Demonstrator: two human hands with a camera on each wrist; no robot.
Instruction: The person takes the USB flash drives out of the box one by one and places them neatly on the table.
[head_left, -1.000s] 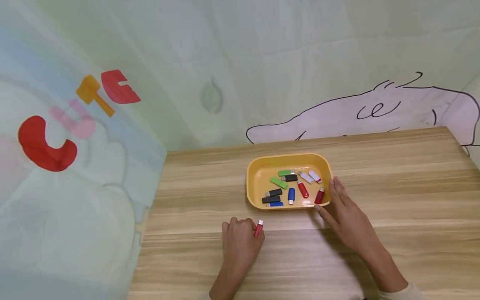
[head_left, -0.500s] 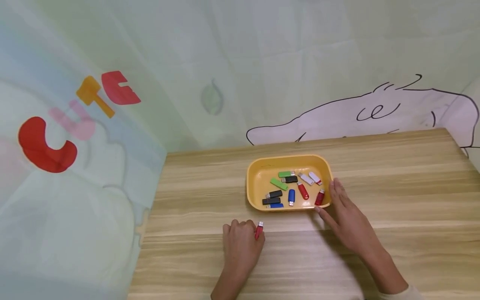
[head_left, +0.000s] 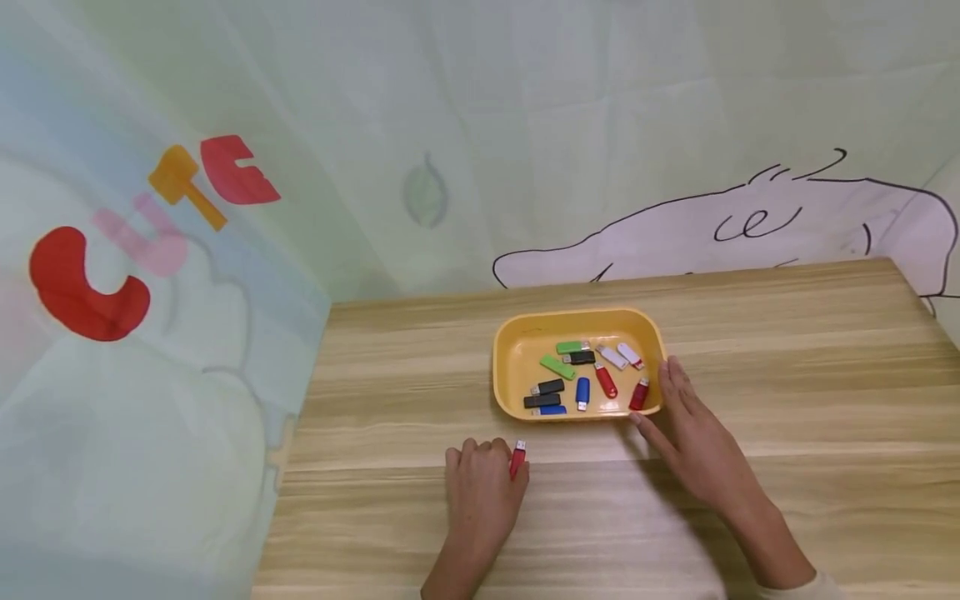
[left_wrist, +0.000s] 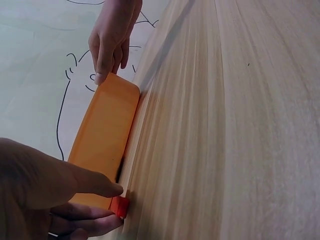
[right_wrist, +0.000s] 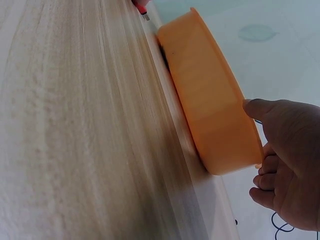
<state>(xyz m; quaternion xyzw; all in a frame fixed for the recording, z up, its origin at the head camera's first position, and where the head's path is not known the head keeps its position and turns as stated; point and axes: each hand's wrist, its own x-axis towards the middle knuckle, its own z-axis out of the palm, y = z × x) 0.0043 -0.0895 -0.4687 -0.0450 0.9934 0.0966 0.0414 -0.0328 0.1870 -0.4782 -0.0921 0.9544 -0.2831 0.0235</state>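
My left hand [head_left: 480,496] is on the table in front of the tray, holding a red USB stick [head_left: 518,460] between thumb and forefinger, its metal plug pointing away from me. The left wrist view shows the stick's red end [left_wrist: 120,206] in the same pinch. A shallow yellow plastic tray [head_left: 507,367] lies just beyond. At its near right corner rests my right hand [head_left: 705,450], fingers straight along the right side and thumb at the front rim. In the tray lie several USB sticks: green [head_left: 557,367], black [head_left: 542,401], blue [head_left: 582,392], white [head_left: 630,356] and red [head_left: 606,381].
The wood-grain table [head_left: 810,367] reaches back to a pale curtain [head_left: 525,125] printed with a cartoon outline. On the left hangs another curtain with coloured letters [head_left: 97,287]. A black cable [right_wrist: 281,227] shows low in the right wrist view.
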